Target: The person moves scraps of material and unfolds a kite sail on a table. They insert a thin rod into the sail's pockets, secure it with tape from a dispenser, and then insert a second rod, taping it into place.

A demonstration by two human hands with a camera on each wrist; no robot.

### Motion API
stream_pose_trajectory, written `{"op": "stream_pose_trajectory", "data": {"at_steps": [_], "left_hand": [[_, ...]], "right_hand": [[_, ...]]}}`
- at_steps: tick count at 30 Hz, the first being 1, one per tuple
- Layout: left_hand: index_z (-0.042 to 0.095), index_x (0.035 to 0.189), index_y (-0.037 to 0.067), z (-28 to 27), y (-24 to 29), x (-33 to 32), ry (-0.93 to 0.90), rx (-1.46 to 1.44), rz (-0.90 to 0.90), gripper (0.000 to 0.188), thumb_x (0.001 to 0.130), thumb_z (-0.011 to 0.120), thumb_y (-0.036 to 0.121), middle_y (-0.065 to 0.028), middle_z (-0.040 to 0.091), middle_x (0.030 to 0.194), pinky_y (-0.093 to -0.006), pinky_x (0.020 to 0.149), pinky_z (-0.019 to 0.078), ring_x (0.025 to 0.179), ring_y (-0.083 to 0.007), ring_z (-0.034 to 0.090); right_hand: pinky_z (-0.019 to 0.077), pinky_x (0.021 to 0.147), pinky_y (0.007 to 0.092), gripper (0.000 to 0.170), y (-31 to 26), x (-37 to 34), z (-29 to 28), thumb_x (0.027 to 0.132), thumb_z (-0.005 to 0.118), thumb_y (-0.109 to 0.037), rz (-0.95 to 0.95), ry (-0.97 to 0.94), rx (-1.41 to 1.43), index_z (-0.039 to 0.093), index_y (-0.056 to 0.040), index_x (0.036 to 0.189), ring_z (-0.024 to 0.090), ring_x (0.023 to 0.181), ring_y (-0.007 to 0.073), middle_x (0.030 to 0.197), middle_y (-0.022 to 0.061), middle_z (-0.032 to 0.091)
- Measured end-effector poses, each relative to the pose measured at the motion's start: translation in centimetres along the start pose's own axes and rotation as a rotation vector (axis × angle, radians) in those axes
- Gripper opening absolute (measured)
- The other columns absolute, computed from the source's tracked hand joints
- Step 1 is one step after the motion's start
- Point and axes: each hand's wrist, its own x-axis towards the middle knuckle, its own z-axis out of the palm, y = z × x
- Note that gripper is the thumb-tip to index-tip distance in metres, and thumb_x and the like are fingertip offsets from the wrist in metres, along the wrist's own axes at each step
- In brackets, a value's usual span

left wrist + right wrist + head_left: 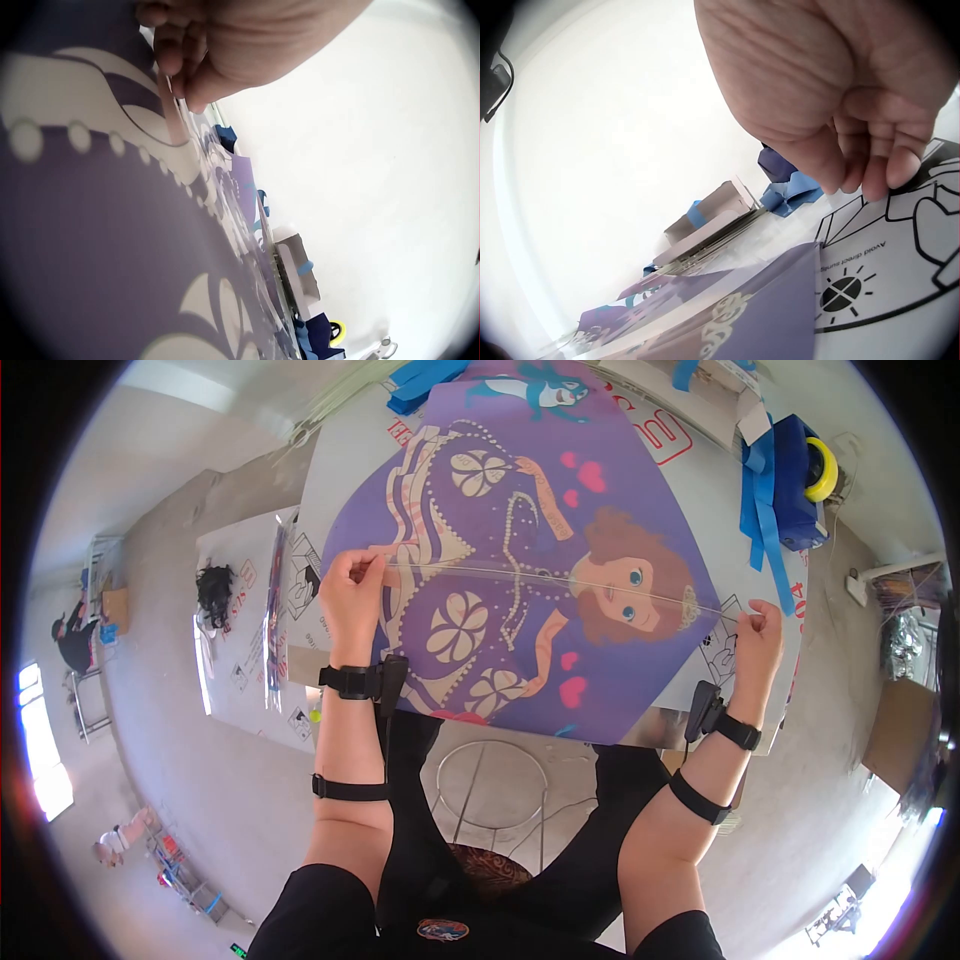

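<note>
A thin transparent strip [450,568] is stretched from side to side across a purple printed sheet [640,695], which shows a cartoon princess. At its left end, over the dress hem, my left hand [352,600] pinches it between thumb and fingertips. My right hand [757,650] pinches the other end just beyond the sheet's pointed right corner. In the left wrist view the left fingertips are close over the sheet's printed surface. From the right wrist, the right thumb and fingers [874,176] meet over the white board [885,307] with black line drawings.
At the back right stands a blue box [795,510] with a yellow ring [822,470], blue strips [762,525] hanging beside it. More blue material [425,382] lies at the back left. Black cords [214,592] rest on another white board at left. A round stool [492,785] stands below.
</note>
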Motion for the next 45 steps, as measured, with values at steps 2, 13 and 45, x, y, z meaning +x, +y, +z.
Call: {"op": "stream_pose_trajectory", "data": {"at_steps": [2, 13, 45], "left_hand": [[0.063, 0.083, 0.002, 0.0, 0.3, 0.0, 0.001, 0.019, 0.003, 0.012, 0.078, 0.066, 0.011, -0.0049, 0.063, 0.070, -0.0247, 0.062, 0.0468, 0.064, -0.0127, 0.059], [0.062, 0.084, 0.002, -0.1, -0.3, 0.1, -0.004, 0.083, 0.059, 0.012, 0.079, 0.066, 0.013, -0.0053, 0.063, 0.072, -0.0244, 0.062, 0.0463, 0.064, -0.0119, 0.059], [0.060, 0.080, 0.000, -0.1, 1.1, -0.2, 0.011, 0.023, -0.001, 0.011, 0.077, 0.066, 0.009, -0.0059, 0.062, 0.070, -0.0255, 0.059, 0.0463, 0.062, -0.0136, 0.059]], "right_hand": [[0.0426, 0.059, 0.0290, 0.021, 0.1, 0.0, 0.0, 0.078, 0.060, -0.005, -0.001, 0.002, 0.000, 0.057, -0.0066, 0.098, 0.051, 0.062, 0.0143, 0.069, 0.0036, 0.055], [0.0445, 0.060, 0.0307, 0.022, 0.1, -0.1, 0.0, 0.077, 0.060, -0.005, -0.021, -0.005, 0.010, 0.056, -0.0050, 0.098, 0.054, 0.064, 0.0171, 0.070, 0.0064, 0.057], [0.0430, 0.061, 0.0318, 0.021, -0.1, 0.0, 0.3, 0.078, 0.060, -0.006, -0.036, -0.011, -0.106, 0.056, -0.0053, 0.099, 0.052, 0.063, 0.0179, 0.069, 0.0051, 0.054]]}}
